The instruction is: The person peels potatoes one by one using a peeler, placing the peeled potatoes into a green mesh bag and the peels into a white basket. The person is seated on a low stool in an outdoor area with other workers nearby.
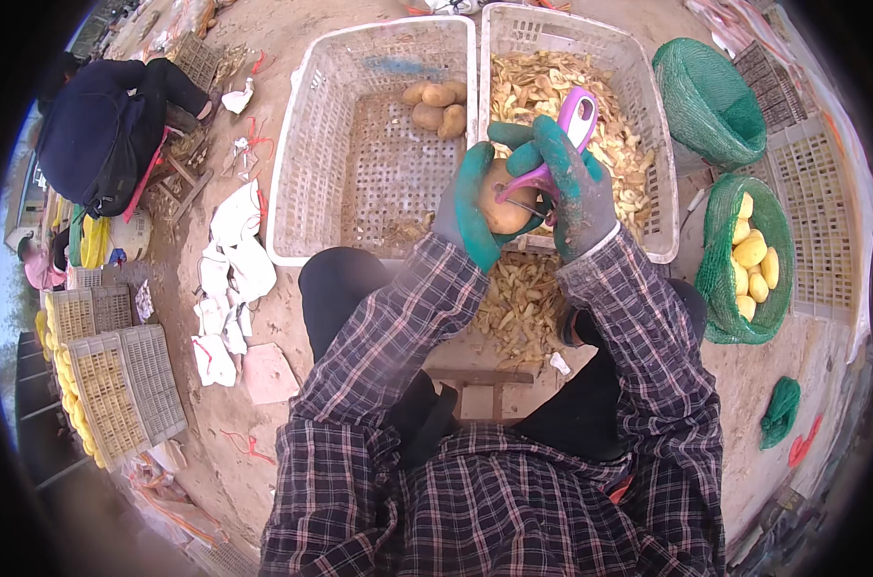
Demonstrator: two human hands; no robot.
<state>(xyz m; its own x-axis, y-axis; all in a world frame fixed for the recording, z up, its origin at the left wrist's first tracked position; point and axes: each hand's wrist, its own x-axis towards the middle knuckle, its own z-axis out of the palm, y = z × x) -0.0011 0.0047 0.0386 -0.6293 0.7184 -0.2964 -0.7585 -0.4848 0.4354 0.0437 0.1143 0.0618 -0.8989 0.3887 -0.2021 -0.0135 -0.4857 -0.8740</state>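
Note:
My left hand (472,205), in a green-coated work glove, grips an unpeeled potato (507,209). In my right hand (572,191), gloved the same way, is a purple and white vegetable peeler (580,119); its handle points up and away from me. The peeler's blade end lies against the potato's right side, though whether it is cutting cannot be made out. Both hands are over the near inner edges of two plastic crates. Several unpeeled potatoes (436,101) sit at the far right of the left crate (386,144). Peelings (624,159) fill much of the right crate (671,209).
To the right, a green mesh sack (710,303) holds peeled potatoes (755,252); another mesh-lined container (696,94) stands beyond it. Fallen peelings (519,310) lie between my feet. White sacks (227,267) litter the left floor. A seated person (97,130) bends over nearby; stacked potato crates (126,389) stand left.

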